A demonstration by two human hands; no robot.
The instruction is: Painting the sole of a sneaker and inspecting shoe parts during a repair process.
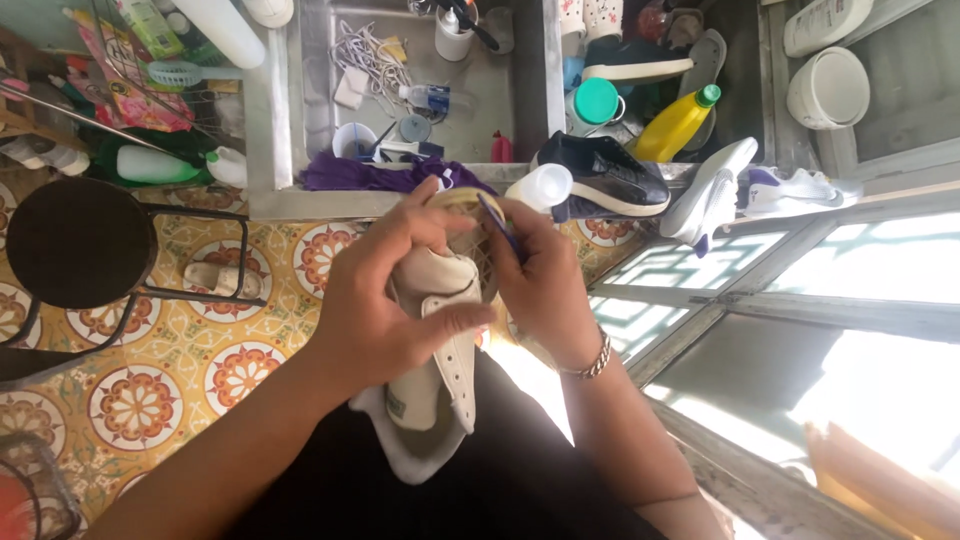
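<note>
— What is the left hand [385, 300] doing?

— It is closed around a white sneaker [440, 340], fingers across the side and the thumb pressed on the upper near the tongue. The sneaker is held in the air above the person's lap, not resting on anything.

— Which way does the sneaker point?

— Its long axis runs roughly away from the person: the toe end is up by the fingers, towards the sink [420, 80], and the heel opening hangs down towards the lap. The sole side faces right, with its patterned tread turned towards the right hand [545, 285].

— And that right hand?

— It is pinched shut on a thin purple-handled tool [497, 225], whose tip sits against the tread near the toe. A metal bracelet [592, 365] is on that wrist.

— What lies around them?

— Beyond the toe, a purple cloth [370, 175] hangs over the sink's near edge. Just right of it, on the ledge, a white bottle [540, 187] lies beside a dark sneaker [605, 175], with a yellow bottle [680, 122] behind. Further right, another white shoe [712, 190] leans by the window. To the left, a black stool [75, 240] stands on the patterned tile floor [200, 370].
</note>
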